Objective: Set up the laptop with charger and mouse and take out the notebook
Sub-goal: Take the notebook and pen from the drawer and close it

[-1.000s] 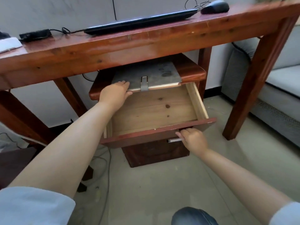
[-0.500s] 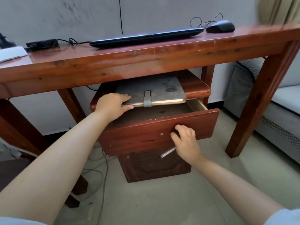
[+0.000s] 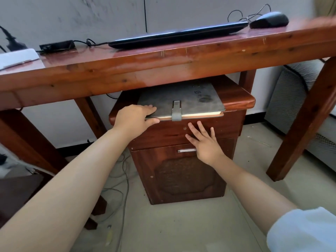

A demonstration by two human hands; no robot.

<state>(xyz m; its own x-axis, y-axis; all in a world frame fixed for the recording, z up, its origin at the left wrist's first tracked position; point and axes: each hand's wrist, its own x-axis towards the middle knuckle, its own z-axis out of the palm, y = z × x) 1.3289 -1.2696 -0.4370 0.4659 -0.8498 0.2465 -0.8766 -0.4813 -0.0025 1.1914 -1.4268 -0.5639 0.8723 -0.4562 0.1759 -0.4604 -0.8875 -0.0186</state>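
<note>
A grey notebook (image 3: 181,100) with a strap clasp lies on top of the small wooden cabinet (image 3: 181,179) under the table. My left hand (image 3: 135,117) grips the notebook's near left corner, thumb beneath and fingers on the cover. My right hand (image 3: 204,141) lies flat with fingers spread against the shut drawer front (image 3: 163,133). On the red-brown table (image 3: 163,62) lies a closed black laptop (image 3: 178,36), with a black mouse (image 3: 269,20) at its right and a black charger brick (image 3: 57,46) with its cable at its left.
A white object (image 3: 17,57) lies at the table's left end. A grey sofa (image 3: 300,110) stands at the right beyond the table leg (image 3: 305,124). Loose cables (image 3: 120,188) trail over the floor left of the cabinet. A silver handle (image 3: 186,150) sits under the drawer.
The drawer went from pulled out to fully shut, pushed in by my right hand, which has left the handle and now lies flat on the front. My left hand stayed on the notebook.
</note>
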